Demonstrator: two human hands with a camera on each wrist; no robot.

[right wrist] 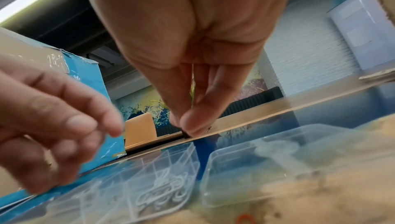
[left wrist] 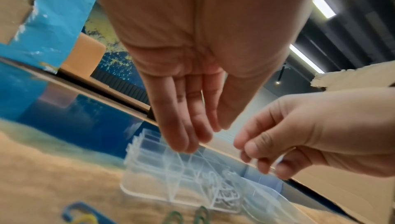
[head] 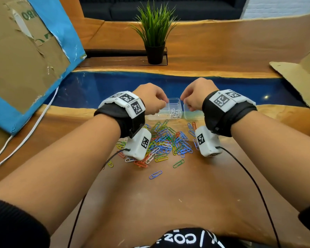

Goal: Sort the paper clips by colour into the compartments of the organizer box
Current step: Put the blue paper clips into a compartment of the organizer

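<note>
A clear organizer box (head: 156, 115) (left wrist: 149, 192) (right wrist: 175, 153) stands on the wooden table just beyond a heap of coloured paper clips (head: 168, 140). Its near right compartment holds white clips (head: 175, 112) (left wrist: 224, 192) (right wrist: 162, 192). My left hand (head: 162, 104) (left wrist: 205, 136) hovers over the box with straight fingers held together and nothing in them. My right hand (head: 184, 102) (right wrist: 190, 128) hangs above the gap between the box and its clear lid (head: 191, 114) (right wrist: 256, 177). Its thumb meets its fingertips, and no clip shows between them.
A potted plant (head: 155, 54) stands at the back. A blue and brown cardboard box (head: 25, 59) leans at the left, with a cardboard flap (head: 297, 74) at the right. A white cable (head: 25, 138) runs along the left. Stray clips (head: 156, 174) lie nearer me.
</note>
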